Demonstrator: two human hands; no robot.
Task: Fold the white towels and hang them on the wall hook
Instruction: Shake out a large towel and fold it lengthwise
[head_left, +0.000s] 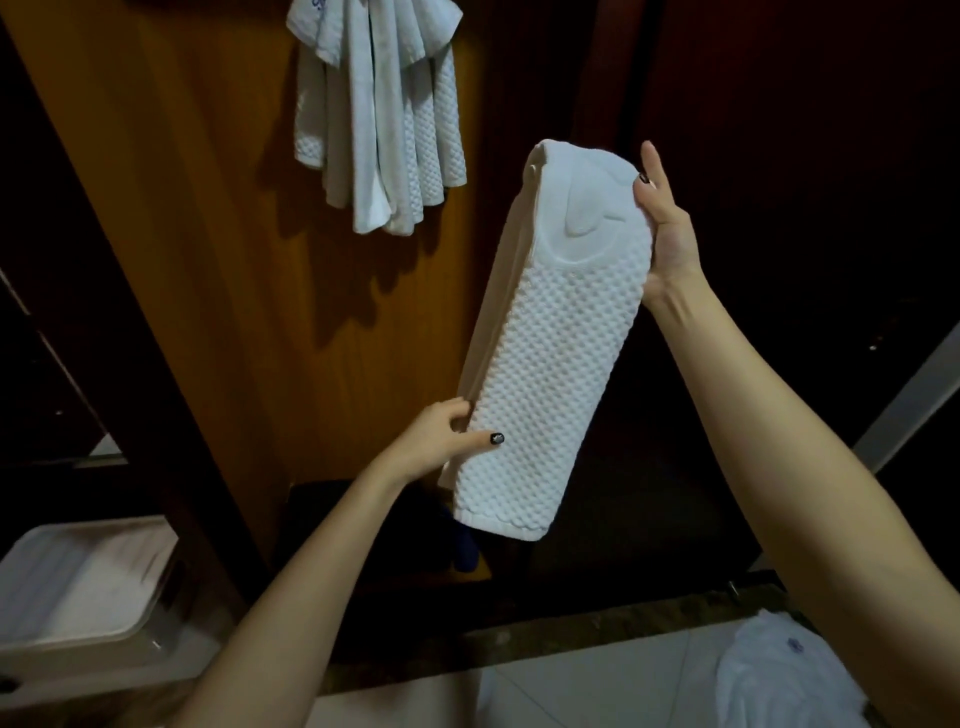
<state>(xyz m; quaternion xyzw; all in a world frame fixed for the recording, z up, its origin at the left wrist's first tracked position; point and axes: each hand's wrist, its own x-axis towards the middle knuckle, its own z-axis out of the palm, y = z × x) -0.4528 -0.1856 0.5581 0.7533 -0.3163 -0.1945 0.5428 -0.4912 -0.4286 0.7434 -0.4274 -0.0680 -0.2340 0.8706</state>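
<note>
One folded towel (540, 332) gripped: left hand (441, 441), right hand (667, 223).

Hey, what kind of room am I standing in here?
Likely a bathroom or washroom entrance: hanging towels on a wooden panel, pale floor tiles, and a folded towel being held.

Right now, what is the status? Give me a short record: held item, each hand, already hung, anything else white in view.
held item: folded towel, white, waffle-textured, long narrow fold, held tilted in the air
left hand: grips its lower left edge
right hand: pinches its upper right edge
already hung: hanging towels against the wooden panel; hook out of view
also in view: crumpled white cloth, lower right
</note>
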